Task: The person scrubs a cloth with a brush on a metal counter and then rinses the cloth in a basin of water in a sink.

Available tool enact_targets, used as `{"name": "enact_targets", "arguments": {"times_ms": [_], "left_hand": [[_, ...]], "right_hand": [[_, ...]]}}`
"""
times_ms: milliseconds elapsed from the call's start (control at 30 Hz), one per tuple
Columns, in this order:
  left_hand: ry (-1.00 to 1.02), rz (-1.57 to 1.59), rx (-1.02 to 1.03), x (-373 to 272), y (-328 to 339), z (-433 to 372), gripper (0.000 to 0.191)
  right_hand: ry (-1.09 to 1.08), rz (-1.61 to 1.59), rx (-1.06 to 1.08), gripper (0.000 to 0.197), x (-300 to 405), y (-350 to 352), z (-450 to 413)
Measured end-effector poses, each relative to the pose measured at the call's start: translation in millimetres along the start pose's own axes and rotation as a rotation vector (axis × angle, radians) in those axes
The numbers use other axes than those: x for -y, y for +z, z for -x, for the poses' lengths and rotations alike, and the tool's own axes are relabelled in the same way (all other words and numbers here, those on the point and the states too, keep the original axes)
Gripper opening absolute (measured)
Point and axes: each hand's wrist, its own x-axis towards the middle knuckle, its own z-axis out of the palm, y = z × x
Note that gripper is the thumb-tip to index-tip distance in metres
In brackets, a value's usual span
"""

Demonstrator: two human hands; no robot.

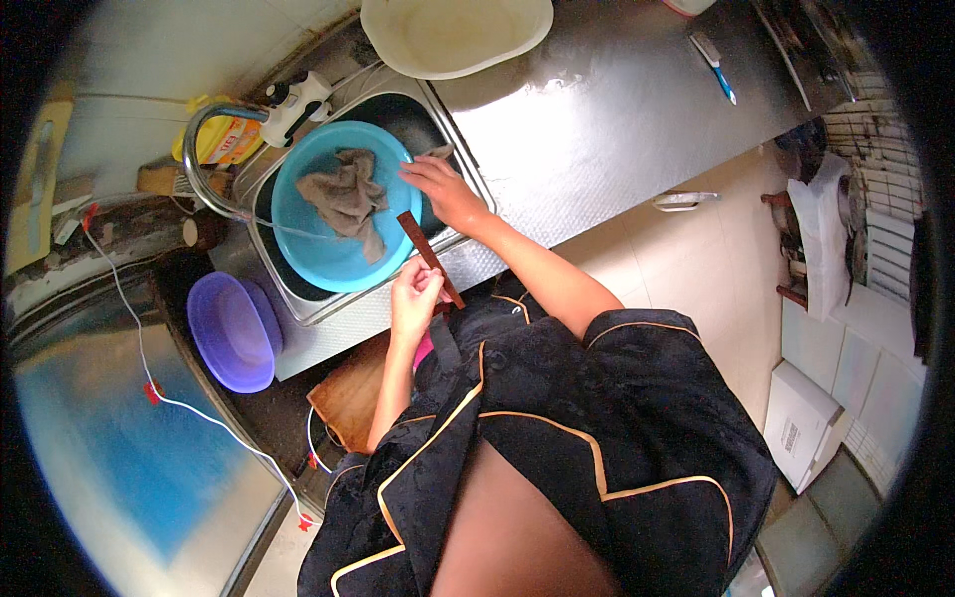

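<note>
Between the thumb and fingers of my left hand (415, 297) is a flat dark-brown strip (427, 250), its material unclear. The strip slants up across the near edge of the sink (486, 195) towards a light-blue plastic basin (291, 257). My right hand (448, 195) reaches over the basin's right rim with its fingers stretched out, and I see nothing held in it. A wet grey-brown cloth (345, 190) lies crumpled in the basin's water. From the curved metal faucet (195, 160) a thin stream runs into the basin. Another bit of greyish cloth (440, 152) shows behind my right fingers.
A purple plastic basin (231, 332) stands left of the sink. At the back is a large pale basin (459, 37). A blue-handled brush (718, 74) lies on the steel counter (567, 127). A white cord (201, 409) hangs at left; a white box (802, 425) sits at right.
</note>
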Motion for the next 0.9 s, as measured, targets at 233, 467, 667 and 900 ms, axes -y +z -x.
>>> {"name": "enact_targets", "arguments": {"times_ms": [233, 467, 667, 900], "left_hand": [[-0.021, 0.048, -0.092, 0, 27, -1, 0.002], [-0.104, 0.086, -0.176, 14, 62, 5, 0.002], [-0.200, 0.066, -0.241, 17, 79, 17, 0.001], [-0.144, 0.106, -0.314, 9, 87, 24, 0.002]], "right_hand": [[0.372, -0.157, -0.400, 0.031, -75, -109, -10], [0.499, 0.625, -0.518, 0.041, -244, -285, 8], [0.267, 0.689, -0.255, 0.040, -231, -215, -38], [0.173, 0.435, -0.045, 0.031, -144, -118, -30]]}}
